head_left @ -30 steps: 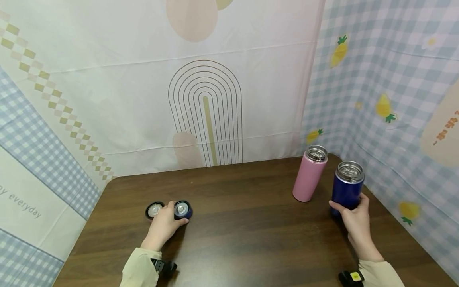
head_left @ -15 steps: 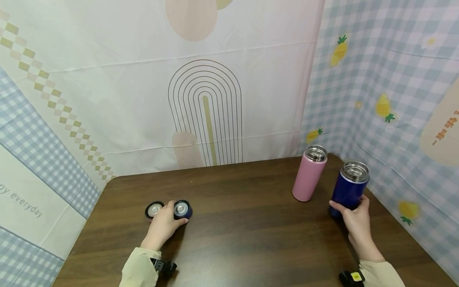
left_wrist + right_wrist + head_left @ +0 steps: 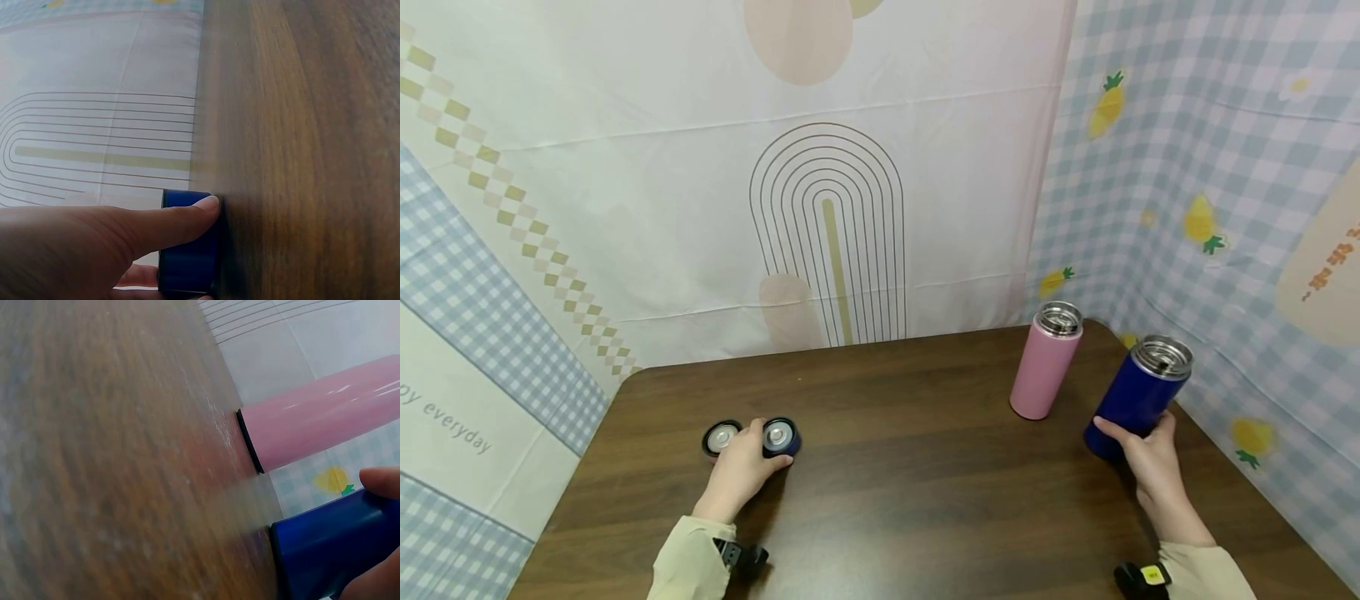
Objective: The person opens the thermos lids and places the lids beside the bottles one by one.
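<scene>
At the table's left side my left hand (image 3: pixel 739 468) pinches a dark blue bottle lid (image 3: pixel 781 438), whose underside with a silvery centre faces up. In the left wrist view the thumb lies along the blue wall of this lid (image 3: pixel 187 265). A second lid (image 3: pixel 721 437) with a black rim sits just left of the fingers, partly covered by them. On the right, my right hand (image 3: pixel 1156 473) grips the lower half of a dark blue thermos bottle (image 3: pixel 1129 402). This bottle has no lid, shows its steel mouth and leans to the right, with its base close to the tabletop.
A lidless pink thermos bottle (image 3: pixel 1043 373) stands upright to the left of the blue one, near the back edge. Behind the brown wooden table (image 3: pixel 910 467) hangs a white patterned cloth (image 3: pixel 962 208). A blue checked cloth (image 3: pixel 1195 317) borders its right side.
The blue bottle's top has swung to the right in my right hand, going from nearly upright to a clear lean. My left hand and both lids have kept their places.
</scene>
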A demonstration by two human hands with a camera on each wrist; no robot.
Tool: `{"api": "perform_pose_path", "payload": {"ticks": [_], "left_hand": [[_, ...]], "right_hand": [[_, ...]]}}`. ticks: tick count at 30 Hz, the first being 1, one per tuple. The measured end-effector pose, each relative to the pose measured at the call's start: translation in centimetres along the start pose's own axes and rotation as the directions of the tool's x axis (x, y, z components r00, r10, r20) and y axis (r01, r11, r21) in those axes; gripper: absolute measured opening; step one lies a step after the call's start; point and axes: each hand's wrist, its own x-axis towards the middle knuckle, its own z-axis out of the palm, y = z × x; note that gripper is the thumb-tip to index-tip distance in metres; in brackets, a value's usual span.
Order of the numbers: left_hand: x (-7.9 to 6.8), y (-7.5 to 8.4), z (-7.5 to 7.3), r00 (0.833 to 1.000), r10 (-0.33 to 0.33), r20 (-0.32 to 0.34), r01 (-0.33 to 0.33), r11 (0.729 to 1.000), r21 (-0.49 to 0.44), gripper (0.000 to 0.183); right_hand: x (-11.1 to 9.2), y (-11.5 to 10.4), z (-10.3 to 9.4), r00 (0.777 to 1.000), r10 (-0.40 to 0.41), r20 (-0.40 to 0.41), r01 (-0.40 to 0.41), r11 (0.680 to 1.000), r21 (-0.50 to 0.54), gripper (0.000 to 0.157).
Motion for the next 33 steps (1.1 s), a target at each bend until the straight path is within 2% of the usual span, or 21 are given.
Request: {"api": "perform_pose_path", "payload": {"ticks": [18,33], "left_hand": [[-0.3,0.22,-0.23,1.0,0.003,-0.012,-0.003,1.0,-0.01,0.073],[-0.3,0.15,0.03,1.0,-0.015,-0.013,0.015,1.0,-0.024,0.073]], "right_hand": [[0.0,0.54,0.43,0.999,0.015,-0.046,-0.009,0.991,0.135,0.101],[0.07,0.52,0.73,0.999,0.016,-0.049,-0.01,0.994,0.109,0.102]]}}
